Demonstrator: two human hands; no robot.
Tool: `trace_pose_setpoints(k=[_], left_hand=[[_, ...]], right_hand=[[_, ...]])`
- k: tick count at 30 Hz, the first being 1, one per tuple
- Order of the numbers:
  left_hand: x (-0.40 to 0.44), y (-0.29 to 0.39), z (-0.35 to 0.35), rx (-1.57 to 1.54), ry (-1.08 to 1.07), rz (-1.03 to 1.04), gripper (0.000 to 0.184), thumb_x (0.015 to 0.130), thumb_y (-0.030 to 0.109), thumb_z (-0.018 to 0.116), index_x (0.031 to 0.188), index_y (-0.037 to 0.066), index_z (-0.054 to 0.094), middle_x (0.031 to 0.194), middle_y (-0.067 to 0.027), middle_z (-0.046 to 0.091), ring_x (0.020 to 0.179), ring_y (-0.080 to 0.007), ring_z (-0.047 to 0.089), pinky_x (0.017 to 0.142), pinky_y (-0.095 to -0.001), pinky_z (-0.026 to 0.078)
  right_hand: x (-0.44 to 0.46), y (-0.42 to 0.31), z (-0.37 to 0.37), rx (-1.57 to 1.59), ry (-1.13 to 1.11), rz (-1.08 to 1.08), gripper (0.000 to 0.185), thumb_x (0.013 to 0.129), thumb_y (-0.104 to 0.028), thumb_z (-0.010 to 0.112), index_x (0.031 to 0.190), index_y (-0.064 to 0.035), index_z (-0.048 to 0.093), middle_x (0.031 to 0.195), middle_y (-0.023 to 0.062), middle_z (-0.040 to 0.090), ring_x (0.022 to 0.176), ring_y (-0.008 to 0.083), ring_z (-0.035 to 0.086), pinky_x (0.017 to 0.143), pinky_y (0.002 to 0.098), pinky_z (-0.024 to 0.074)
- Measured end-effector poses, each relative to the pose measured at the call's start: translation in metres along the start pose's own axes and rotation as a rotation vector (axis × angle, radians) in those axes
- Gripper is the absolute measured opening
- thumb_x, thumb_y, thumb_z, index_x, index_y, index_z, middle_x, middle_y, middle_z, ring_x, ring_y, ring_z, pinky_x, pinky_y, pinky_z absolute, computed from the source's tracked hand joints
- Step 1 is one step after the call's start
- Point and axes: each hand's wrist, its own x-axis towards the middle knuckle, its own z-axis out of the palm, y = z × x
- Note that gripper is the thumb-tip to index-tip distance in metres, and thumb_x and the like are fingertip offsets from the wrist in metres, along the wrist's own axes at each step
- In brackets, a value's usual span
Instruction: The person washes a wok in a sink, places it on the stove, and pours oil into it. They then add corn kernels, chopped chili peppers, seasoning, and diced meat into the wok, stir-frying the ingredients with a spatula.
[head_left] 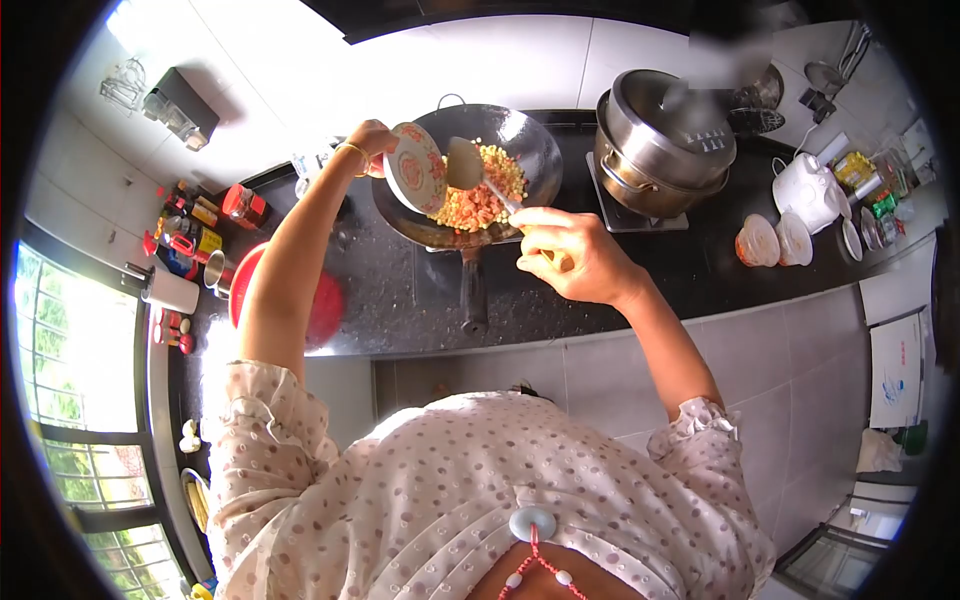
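A white bowl with a red pattern is tipped on its side over the wok's left part, and my left hand grips its far rim. My right hand is closed round the handle of a spatula, whose blade is raised beside the bowl's mouth. Inside the dark wok lies a heap of yellow corn-like kernels with orange-red bits. The wok's handle points toward me. What is left inside the bowl is partly hidden.
Right of the wok, a lidded steel pot stands on another burner. Two small bowls and a white appliance sit farther right. At left are a red basin, sauce bottles and a red-lidded jar.
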Motion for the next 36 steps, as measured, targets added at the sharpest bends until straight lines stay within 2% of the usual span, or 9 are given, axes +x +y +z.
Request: trace_pose_setpoints(k=[5, 17, 19, 20, 21, 25, 29, 32, 36], left_hand=[[0.009, 0.0, -0.003, 0.033, -0.098, 0.024, 0.033, 0.066, -0.001, 0.049, 0.099, -0.005, 0.051, 0.07, -0.0153, 0.057, 0.055, -0.0249, 0.061, 0.046, -0.0394, 0.052], [-0.017, -0.007, -0.02, 0.013, -0.096, 0.096, 0.015, 0.065, 0.002, 0.051, 0.078, -0.004, 0.057, 0.064, -0.0141, 0.057, 0.05, -0.024, 0.06, 0.045, -0.0373, 0.053], [-0.015, -0.02, -0.037, 0.014, -0.113, 0.114, 0.018, 0.067, 0.003, 0.051, 0.082, -0.003, 0.058, 0.065, -0.0143, 0.058, 0.049, -0.0227, 0.06, 0.045, -0.0368, 0.054], [-0.022, -0.025, -0.048, -0.112, -0.118, 0.102, 0.018, 0.068, 0.004, 0.051, 0.084, -0.003, 0.058, 0.065, -0.014, 0.058, 0.049, -0.0222, 0.06, 0.044, -0.0363, 0.054], [-0.029, -0.037, -0.057, -0.246, -0.139, 0.085, 0.018, 0.07, 0.005, 0.051, 0.085, -0.002, 0.058, 0.066, -0.0137, 0.058, 0.05, -0.0216, 0.06, 0.044, -0.0359, 0.055], [-0.042, -0.095, -0.086, -0.516, -0.17, 0.13, 0.026, 0.075, 0.01, 0.05, 0.099, 0.0, 0.055, 0.076, -0.0105, 0.061, 0.06, -0.0204, 0.063, 0.05, -0.0336, 0.055], [-0.081, -0.165, -0.089, -0.738, -0.11, 0.231, 0.033, 0.076, 0.013, 0.047, 0.106, 0.0, 0.054, 0.085, -0.0093, 0.062, 0.067, -0.0209, 0.065, 0.056, -0.0337, 0.056], [-0.109, -0.219, -0.073, -0.915, -0.081, 0.223, 0.037, 0.075, 0.013, 0.046, 0.111, 0.003, 0.051, 0.088, -0.009, 0.061, 0.074, -0.0202, 0.065, 0.062, -0.0351, 0.057], [-0.134, -0.289, -0.048, -0.996, -0.001, 0.032, 0.033, 0.074, 0.01, 0.044, 0.106, 0.004, 0.052, 0.085, -0.0086, 0.062, 0.067, -0.0194, 0.064, 0.054, -0.0319, 0.055]], right_hand=[[0.014, -0.004, 0.018, -0.044, -0.035, -0.077, 0.009, 0.07, -0.004, 0.068, 0.073, 0.0002, 0.06, 0.102, 0.0142, 0.062, 0.064, 0.0246, 0.063, 0.058, 0.0301, 0.0503], [0.043, -0.024, 0.043, -0.164, -0.003, 0.077, 0.009, 0.072, -0.005, 0.067, 0.076, 0.0003, 0.061, 0.098, 0.0141, 0.063, 0.065, 0.0235, 0.063, 0.058, 0.0293, 0.0495], [0.051, -0.021, 0.031, -0.24, 0.037, 0.056, 0.013, 0.072, -0.007, 0.069, 0.081, 0.0012, 0.063, 0.09, 0.0125, 0.065, 0.068, 0.0214, 0.064, 0.059, 0.0291, 0.0504], [0.056, -0.018, 0.021, -0.224, 0.077, 0.114, 0.014, 0.074, -0.01, 0.068, 0.081, 0.0014, 0.063, 0.09, 0.0112, 0.066, 0.067, 0.0186, 0.064, 0.059, 0.0267, 0.0505], [0.077, -0.023, -0.011, 0.221, 0.063, 0.589, 0.017, 0.077, -0.015, 0.066, 0.08, 0.0007, 0.063, 0.087, 0.0125, 0.066, 0.062, 0.0166, 0.064, 0.055, 0.0239, 0.0504], [0.125, -0.022, -0.063, 0.212, 0.068, 0.802, 0.04, 0.083, -0.043, 0.059, 0.082, -0.0033, 0.055, 0.083, 0.0174, 0.065, 0.053, 0.022, 0.064, 0.041, 0.0271, 0.0484], [0.145, 0.017, -0.029, 0.327, 0.088, 0.971, 0.042, 0.083, -0.038, 0.062, 0.082, 0.0034, 0.054, 0.08, 0.0198, 0.063, 0.056, 0.0265, 0.065, 0.044, 0.0305, 0.0533], [0.135, 0.047, 0.028, 0.417, 0.316, 0.928, 0.036, 0.081, -0.03, 0.063, 0.09, 0.0034, 0.054, 0.09, 0.0198, 0.063, 0.062, 0.0288, 0.066, 0.052, 0.0333, 0.0545], [0.145, 0.028, 0.033, 0.452, 0.435, 0.871, 0.027, 0.08, -0.02, 0.065, 0.087, 0.004, 0.055, 0.084, 0.0175, 0.063, 0.06, 0.028, 0.066, 0.049, 0.0318, 0.053]])
